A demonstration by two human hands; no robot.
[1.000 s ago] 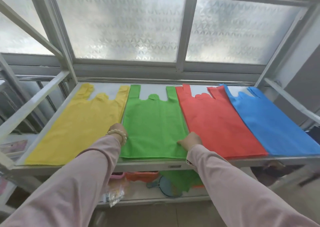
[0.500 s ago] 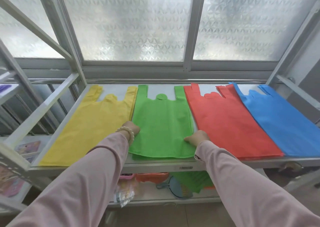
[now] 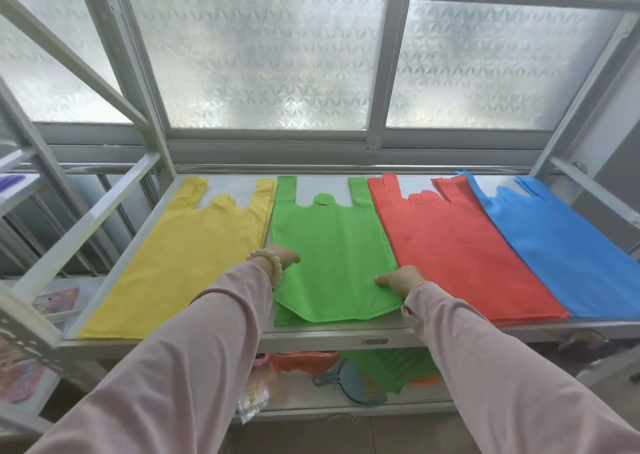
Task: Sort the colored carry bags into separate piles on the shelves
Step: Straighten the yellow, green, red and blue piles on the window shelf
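shelf (image 3: 318, 187) front lies open, slanted bars (image 3: 86, 218) closing off its left end.

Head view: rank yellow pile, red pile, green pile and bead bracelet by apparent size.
1. yellow pile and red pile: look alike, so not ranked; wide-angle stretch may inflate both.
2. green pile: looks narrower.
3. bead bracelet.

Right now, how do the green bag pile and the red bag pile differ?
The left hand and right hand grip the green bag pile at its sides; neither grips the red bag pile. The green pile's top bag sits skewed, with a lower bag's corner showing at the near edge; the red pile's near edge looks flush. Both lie flat on the shelf, handles toward the window.
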